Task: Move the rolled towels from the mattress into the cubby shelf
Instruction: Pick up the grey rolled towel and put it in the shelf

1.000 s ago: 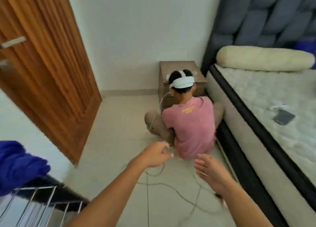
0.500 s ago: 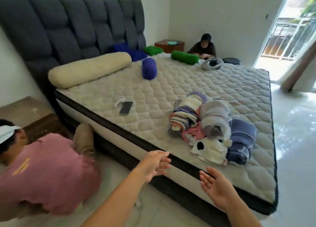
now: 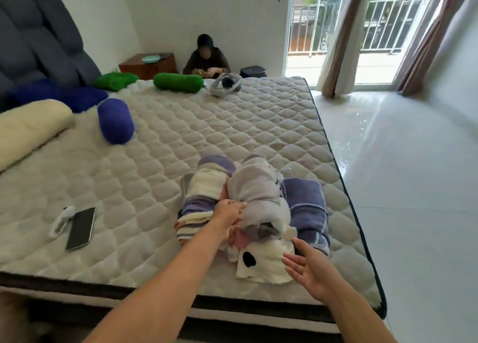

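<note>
Clutter spreads over the quilted mattress (image 3: 181, 136): a dark phone (image 3: 81, 228) lies flat near the front left edge with a small white object (image 3: 60, 221) touching its left side, a purple bolster (image 3: 116, 121) sits further back, and two green rolls (image 3: 178, 82) lie along the far edge beside a grey headset (image 3: 225, 84). A cream bolster (image 3: 28, 128) rests against the padded headboard (image 3: 38, 37). Beyond the bed a person in dark clothes (image 3: 206, 58) sits on the floor next to a wooden nightstand (image 3: 148, 64).

Nearer, the rolled towels (image 3: 254, 208) lie heaped together close to the front edge, right of the phone: a grey roll on top, a striped cream-and-purple one at left, a purple one at right, and a white one with a black spot in front. The left hand (image 3: 229, 213) curls against the grey roll's left side; whether it truly grips is unclear. The right hand (image 3: 307, 267) is spread, fingers straight, at the white towel's right edge.
</note>
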Demonstrator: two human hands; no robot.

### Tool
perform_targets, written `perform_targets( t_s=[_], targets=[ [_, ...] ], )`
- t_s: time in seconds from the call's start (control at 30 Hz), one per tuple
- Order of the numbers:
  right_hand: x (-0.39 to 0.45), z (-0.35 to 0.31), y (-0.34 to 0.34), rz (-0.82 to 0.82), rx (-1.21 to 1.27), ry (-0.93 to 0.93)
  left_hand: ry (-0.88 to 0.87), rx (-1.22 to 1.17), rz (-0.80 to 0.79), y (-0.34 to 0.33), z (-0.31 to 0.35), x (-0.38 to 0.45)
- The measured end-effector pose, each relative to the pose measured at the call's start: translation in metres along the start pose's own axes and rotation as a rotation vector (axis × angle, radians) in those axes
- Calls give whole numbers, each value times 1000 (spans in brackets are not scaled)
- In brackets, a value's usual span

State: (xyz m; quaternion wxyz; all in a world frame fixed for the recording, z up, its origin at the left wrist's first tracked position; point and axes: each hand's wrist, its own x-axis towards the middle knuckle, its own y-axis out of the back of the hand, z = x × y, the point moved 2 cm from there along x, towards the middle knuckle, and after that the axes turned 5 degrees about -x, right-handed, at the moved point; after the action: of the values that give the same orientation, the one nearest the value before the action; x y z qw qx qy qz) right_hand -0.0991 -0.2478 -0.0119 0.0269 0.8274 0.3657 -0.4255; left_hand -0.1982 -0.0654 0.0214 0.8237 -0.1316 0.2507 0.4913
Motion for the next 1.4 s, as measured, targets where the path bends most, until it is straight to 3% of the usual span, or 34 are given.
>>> perform_targets(
  t_s=[0.17,0.27,0.37,0.47,0.57,0.77,1.07,1.4],
  targets=[
    [47,-22,-41,-2,-170,-53,-115,220,56,4,50,83],
    [67,-25,-55,46,-182,-39,-215,522,78,-3,71,114],
    [90,-28,-53,162,-90,-19,-331,771,-14,-16,88,140],
    [112,-32,-45,242,-42,-5,-308,866,-171,-29,92,161],
    [130,-38,-35,342,-24,71,-273,952,-221,-36,95,176],
    [148,-34,-23,412,7,103,-298,947,-232,-46,90,173],
    [118,-20,-5,267,94,27,-406,798,-261,-54,89,129],
    [35,-32,44,116,58,247,-392,598,-145,-53,72,16]
  ],
)
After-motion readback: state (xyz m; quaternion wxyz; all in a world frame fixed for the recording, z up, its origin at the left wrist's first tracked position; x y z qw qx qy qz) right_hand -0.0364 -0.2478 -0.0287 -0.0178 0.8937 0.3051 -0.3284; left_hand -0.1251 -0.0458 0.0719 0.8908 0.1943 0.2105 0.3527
